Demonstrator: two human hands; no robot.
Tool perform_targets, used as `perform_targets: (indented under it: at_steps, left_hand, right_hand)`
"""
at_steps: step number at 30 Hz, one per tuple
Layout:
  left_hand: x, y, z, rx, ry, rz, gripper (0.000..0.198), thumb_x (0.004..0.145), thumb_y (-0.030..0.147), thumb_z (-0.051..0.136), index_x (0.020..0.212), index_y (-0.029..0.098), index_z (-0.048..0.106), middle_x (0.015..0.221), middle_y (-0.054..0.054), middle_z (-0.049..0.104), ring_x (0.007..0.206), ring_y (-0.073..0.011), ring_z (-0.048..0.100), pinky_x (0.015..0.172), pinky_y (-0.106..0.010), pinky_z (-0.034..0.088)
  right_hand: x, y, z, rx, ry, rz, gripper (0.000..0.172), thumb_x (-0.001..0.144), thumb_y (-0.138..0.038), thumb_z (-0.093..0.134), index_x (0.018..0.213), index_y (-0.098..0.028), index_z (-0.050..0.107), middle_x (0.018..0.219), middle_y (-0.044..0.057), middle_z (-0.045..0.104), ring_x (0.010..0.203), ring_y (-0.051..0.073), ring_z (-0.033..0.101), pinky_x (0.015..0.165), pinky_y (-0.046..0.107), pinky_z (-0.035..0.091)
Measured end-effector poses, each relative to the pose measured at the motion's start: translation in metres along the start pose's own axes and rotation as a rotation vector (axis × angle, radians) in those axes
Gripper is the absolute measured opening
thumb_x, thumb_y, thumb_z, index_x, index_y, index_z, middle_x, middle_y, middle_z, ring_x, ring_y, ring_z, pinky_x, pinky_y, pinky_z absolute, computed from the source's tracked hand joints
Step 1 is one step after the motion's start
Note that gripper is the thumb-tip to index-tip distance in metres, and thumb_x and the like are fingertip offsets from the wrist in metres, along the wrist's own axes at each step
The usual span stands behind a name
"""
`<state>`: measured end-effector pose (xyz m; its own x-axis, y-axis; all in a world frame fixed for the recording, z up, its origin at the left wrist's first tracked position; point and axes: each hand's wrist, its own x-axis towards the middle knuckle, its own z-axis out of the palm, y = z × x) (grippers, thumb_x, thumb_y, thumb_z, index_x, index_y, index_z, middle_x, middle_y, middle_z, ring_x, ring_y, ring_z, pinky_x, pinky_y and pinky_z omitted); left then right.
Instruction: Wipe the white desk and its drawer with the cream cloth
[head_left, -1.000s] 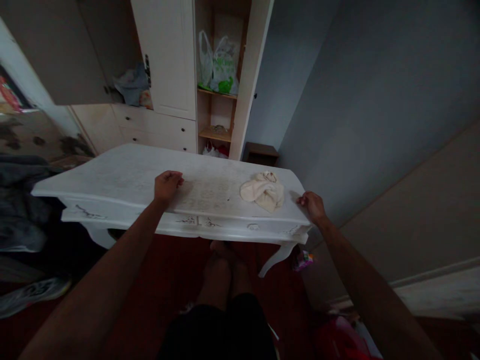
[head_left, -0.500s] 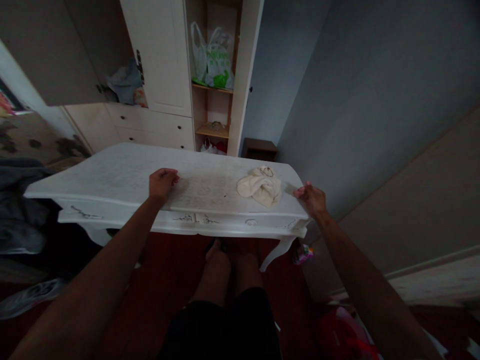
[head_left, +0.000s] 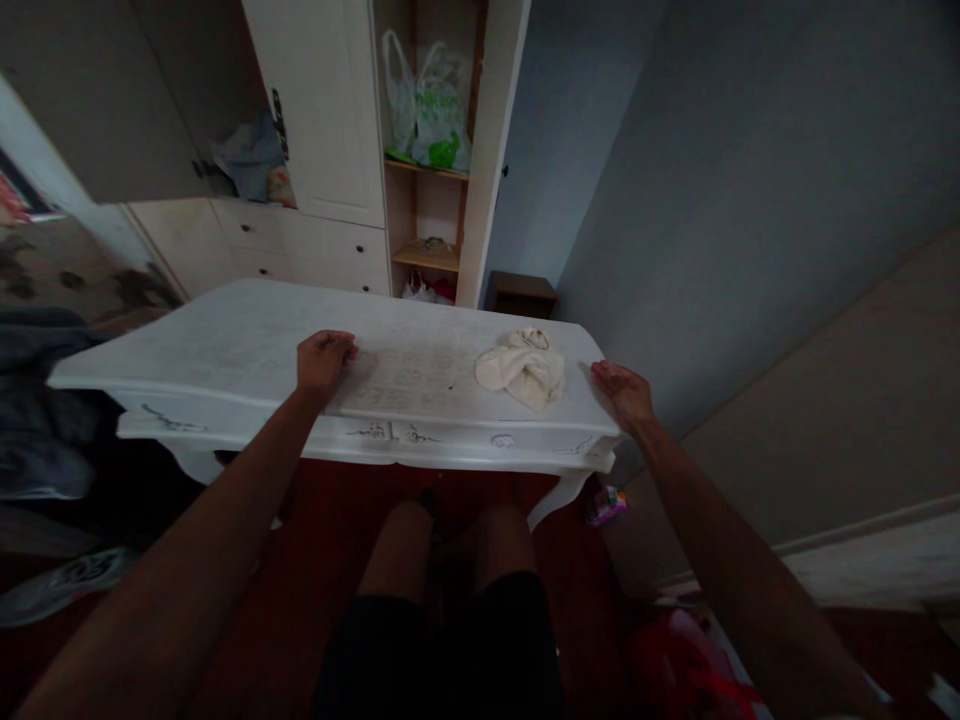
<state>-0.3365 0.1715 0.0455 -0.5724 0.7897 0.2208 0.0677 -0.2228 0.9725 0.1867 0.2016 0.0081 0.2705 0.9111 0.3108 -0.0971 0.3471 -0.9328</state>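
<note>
Cloth [head_left: 529, 375] on table [head_left: 217, 340], toward its right end, wardrobe [head_left: 330, 120] behind, probably clothes [head_left: 37, 400] at left

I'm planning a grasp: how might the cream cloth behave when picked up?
The cream cloth would probably sag, given its loose folds. Its small, crumpled bundle suggests little weight. Lying unevenly heaped, it likely won't roll.

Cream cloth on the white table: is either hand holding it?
No, the cloth lies crumpled on the table between the left hand and right hand, touching neither.
</note>
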Motion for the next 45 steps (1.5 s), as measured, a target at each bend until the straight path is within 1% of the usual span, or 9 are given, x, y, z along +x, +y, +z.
perform_targets:
  at_steps: [11,13,17,20,28,35,40,43,45]
  left_hand:
    - [-0.004,0.006,0.002,-0.039,-0.003,0.008,0.006,0.070,0.014,0.062,0.068,0.018,0.066,0.057,0.001,0.062,0.054,-0.0120,0.056,0.056,-0.024,0.043]
    - [-0.005,0.006,0.001,-0.022,-0.002,0.016,0.006,0.070,0.015,0.062,0.068,0.019,0.067,0.058,0.001,0.062,0.054,-0.0125,0.056,0.056,-0.024,0.044]
    - [-0.006,0.007,0.001,-0.009,-0.003,0.015,0.006,0.067,0.016,0.061,0.067,0.019,0.066,0.058,0.001,0.062,0.055,-0.0128,0.057,0.055,-0.024,0.043]
    - [-0.005,0.007,0.001,-0.005,-0.006,0.000,0.003,0.066,0.019,0.062,0.067,0.019,0.065,0.058,0.001,0.062,0.054,-0.0122,0.056,0.054,-0.023,0.043]
    - [-0.004,0.006,0.001,-0.024,-0.026,0.036,0.007,0.065,0.020,0.061,0.069,0.016,0.065,0.056,0.001,0.061,0.052,-0.0105,0.054,0.053,-0.023,0.041]
    - [-0.005,0.008,0.001,-0.041,-0.018,0.023,0.006,0.065,0.019,0.061,0.069,0.017,0.065,0.057,0.001,0.062,0.053,-0.0109,0.055,0.052,-0.022,0.041]
    - [-0.005,0.007,0.000,-0.026,-0.015,0.018,0.004,0.067,0.019,0.062,0.068,0.018,0.065,0.058,0.001,0.062,0.053,-0.0111,0.056,0.053,-0.022,0.042]
    - [-0.003,0.004,0.000,-0.049,-0.022,0.033,0.004,0.066,0.018,0.062,0.068,0.018,0.066,0.058,0.001,0.062,0.053,-0.0111,0.056,0.053,-0.022,0.042]
    - [-0.002,0.002,0.001,-0.052,-0.024,0.033,0.004,0.066,0.018,0.062,0.068,0.018,0.066,0.057,0.001,0.062,0.053,-0.0114,0.056,0.052,-0.023,0.042]
  right_hand:
    - [0.006,0.004,-0.003,-0.232,-0.030,0.000,0.047,0.065,-0.024,0.082,0.109,-0.026,0.068,0.140,0.006,0.059,0.140,0.026,0.044,0.118,0.046,0.033]
    - [0.003,0.000,0.000,-0.245,-0.016,-0.015,0.048,0.063,-0.023,0.085,0.108,-0.025,0.069,0.137,0.006,0.062,0.138,0.027,0.046,0.118,0.049,0.031]
    - [-0.006,-0.009,0.005,-0.249,0.021,-0.069,0.019,0.067,-0.030,0.084,0.081,-0.020,0.076,0.116,0.007,0.072,0.121,0.028,0.061,0.115,0.057,0.033]
    - [-0.011,-0.016,0.007,-0.304,0.025,-0.084,0.017,0.065,-0.034,0.085,0.069,-0.020,0.076,0.111,0.008,0.074,0.113,0.028,0.065,0.113,0.057,0.037]
    - [-0.016,-0.020,0.010,-0.261,-0.013,-0.070,0.019,0.058,-0.029,0.089,0.069,-0.019,0.076,0.110,0.008,0.074,0.114,0.029,0.065,0.104,0.050,0.048]
    - [-0.016,-0.021,0.017,-0.180,0.095,-0.174,0.033,0.064,-0.031,0.082,0.096,-0.025,0.073,0.103,0.000,0.074,0.100,0.019,0.068,0.095,0.040,0.053]
    - [-0.065,-0.026,0.026,-0.057,0.324,-0.265,0.023,0.075,-0.034,0.074,0.094,-0.025,0.067,0.091,-0.002,0.072,0.073,0.012,0.067,0.063,0.023,0.051]
    - [-0.125,-0.020,0.034,0.024,0.288,-0.201,0.018,0.080,-0.038,0.072,0.092,-0.025,0.068,0.080,-0.003,0.068,0.063,0.011,0.062,0.059,0.024,0.050]
    - [-0.167,-0.011,0.041,0.088,0.160,-0.041,0.019,0.081,-0.043,0.071,0.081,-0.024,0.068,0.075,-0.001,0.066,0.061,0.013,0.061,0.058,0.026,0.050]
